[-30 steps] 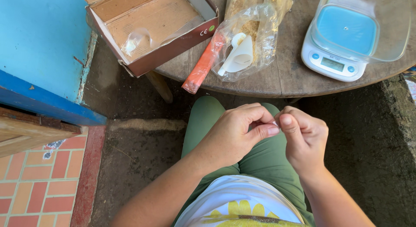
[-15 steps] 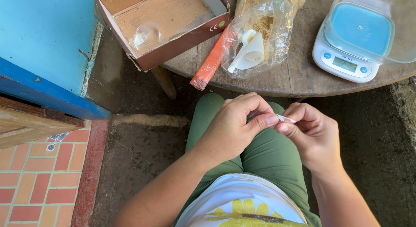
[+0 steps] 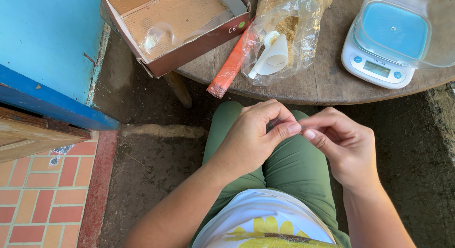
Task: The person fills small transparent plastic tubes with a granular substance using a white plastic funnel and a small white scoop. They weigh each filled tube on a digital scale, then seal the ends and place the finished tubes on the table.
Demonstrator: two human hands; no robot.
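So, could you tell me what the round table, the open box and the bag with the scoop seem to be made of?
Round table: weathered wood, with visible planks and grain. Open box: brown corrugated cardboard, matte. Bag: thin clear plastic, glossy and crinkled. Scoop: probably white plastic.

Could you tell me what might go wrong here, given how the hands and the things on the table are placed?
The left hand and right hand pinch something tiny and clear between fingertips over the lap, away from the table; if it slips, it would likely drop onto the dirt floor and be hard to find. The orange tube overhangs the table's edge and could roll off. The open plastic bag of grain lies near the edge and might spill.
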